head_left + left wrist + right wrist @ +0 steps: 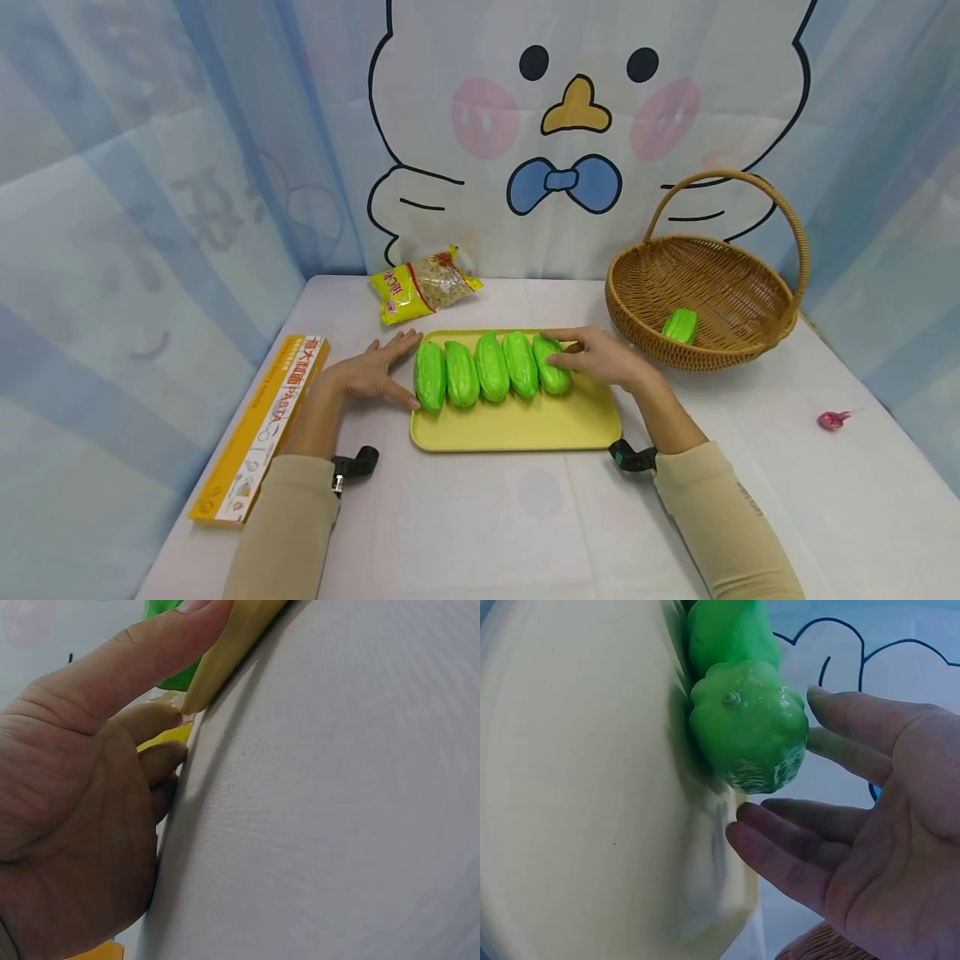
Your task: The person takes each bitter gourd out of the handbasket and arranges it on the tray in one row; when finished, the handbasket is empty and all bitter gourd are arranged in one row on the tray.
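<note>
Several bright green, ribbed toy bitter melons [492,367] lie side by side across a yellow tray [517,429] on the table. My right hand [600,358] is at the rightmost bitter melon [551,365], thumb and fingers spread about it. In the right wrist view, that hand [870,825] has loosely bent fingers beside the melon's rounded end [750,727], with no firm grip showing. At the tray's left end, my left hand [371,371] lies with fingers stretched out. Its thumb [150,656] rests against the tray rim [225,664] in the left wrist view.
A wicker basket [630,300] with a tall handle stands at the back right, one green piece [680,326] inside. Behind the tray lies a yellow snack packet [423,286]. A long orange pasta box [262,425] is at left, a small pink wrapped candy [832,420] at right.
</note>
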Tool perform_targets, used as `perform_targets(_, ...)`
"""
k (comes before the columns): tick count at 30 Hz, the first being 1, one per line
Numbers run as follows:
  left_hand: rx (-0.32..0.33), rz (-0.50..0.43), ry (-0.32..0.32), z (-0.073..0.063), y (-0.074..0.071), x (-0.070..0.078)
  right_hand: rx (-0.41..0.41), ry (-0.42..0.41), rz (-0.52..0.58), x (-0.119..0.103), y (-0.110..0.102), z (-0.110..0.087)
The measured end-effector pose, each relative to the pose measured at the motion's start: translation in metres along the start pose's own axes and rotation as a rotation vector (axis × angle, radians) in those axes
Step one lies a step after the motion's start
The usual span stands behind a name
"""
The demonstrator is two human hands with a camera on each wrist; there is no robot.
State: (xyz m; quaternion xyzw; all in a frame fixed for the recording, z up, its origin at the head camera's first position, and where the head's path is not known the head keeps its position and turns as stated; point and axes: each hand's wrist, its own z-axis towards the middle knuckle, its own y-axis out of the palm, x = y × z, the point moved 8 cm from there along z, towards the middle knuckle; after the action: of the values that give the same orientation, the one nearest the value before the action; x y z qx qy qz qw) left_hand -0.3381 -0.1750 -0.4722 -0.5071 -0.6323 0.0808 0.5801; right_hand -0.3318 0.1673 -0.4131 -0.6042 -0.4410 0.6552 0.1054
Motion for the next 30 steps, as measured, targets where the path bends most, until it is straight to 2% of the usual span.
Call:
perform_targets(5,0.001,0.003,-0.005,-0.001,-0.001,0.0,0.102,-0.017,-0.001,-0.004,-0.01,-0.002)
perform_targets(9,0.005,0.003,0.001,-0.002,-0.002,0.001,0.223,-0.065,0.034,-0.011,-0.022,-0.006)
perform_targets(12,0.009,0.005,0.006,-0.003,-0.002,0.002,0.283,-0.115,0.069,-0.02,-0.031,-0.009)
perform_targets(17,0.007,0.005,0.013,-0.004,-0.003,0.002,0.346,-0.164,0.109,-0.031,-0.043,-0.014)
perform_targets(25,0.008,-0.001,0.018,-0.002,-0.001,0.003,0.417,-0.231,0.113,-0.04,-0.062,-0.028)
perform_targets(30,0.011,0.005,0.021,-0.001,0.0,0.003,0.453,-0.231,0.075,-0.04,-0.076,-0.035)
